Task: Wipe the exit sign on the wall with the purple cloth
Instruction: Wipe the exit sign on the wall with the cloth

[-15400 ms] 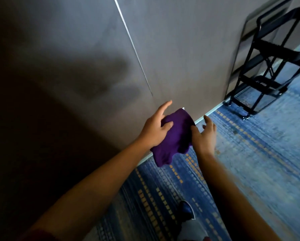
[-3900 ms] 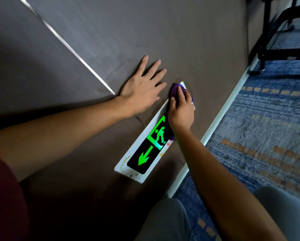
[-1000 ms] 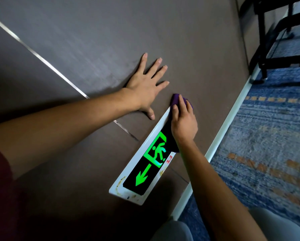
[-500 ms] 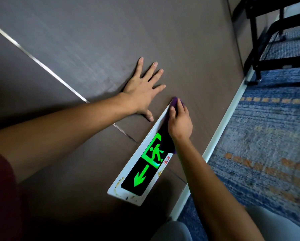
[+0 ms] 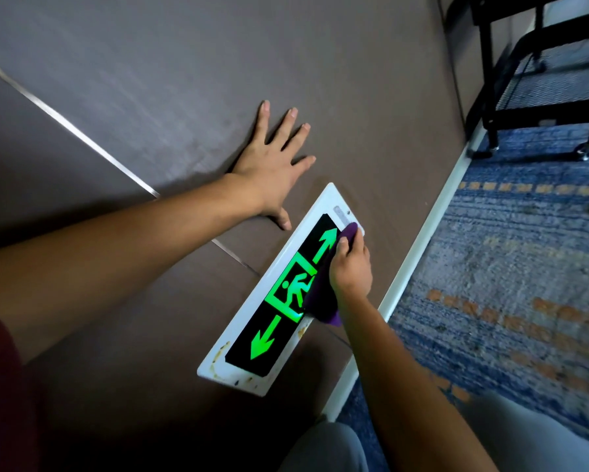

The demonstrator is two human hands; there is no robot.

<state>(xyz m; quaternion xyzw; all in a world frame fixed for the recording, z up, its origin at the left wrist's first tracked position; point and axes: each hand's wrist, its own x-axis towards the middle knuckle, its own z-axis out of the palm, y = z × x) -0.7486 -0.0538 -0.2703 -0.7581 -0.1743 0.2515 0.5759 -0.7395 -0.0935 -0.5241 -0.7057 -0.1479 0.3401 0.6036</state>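
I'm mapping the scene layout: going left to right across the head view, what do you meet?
Metal strip → left hand → right hand on the purple cloth → white baseboard → blue carpet.

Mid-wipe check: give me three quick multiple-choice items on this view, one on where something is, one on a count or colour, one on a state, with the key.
1. Where is the purple cloth?
A. on the blue patterned carpet
B. pressed on the lower edge of the white-framed exit sign, under the right hand
C. hung on the black metal cart

2. How many green arrows show on the sign?
A. none
B. two
C. four

3. What is the left hand doing?
A. lying flat, fingers spread, on the brown wall
B. gripping the cloth
C. lifting the sign

Key: 1 B, the right hand holds the cloth against the exit sign. 2 B, one arrow points each way from the running figure. 3 A, the left hand is open on the brown wall above the sign, holding nothing.
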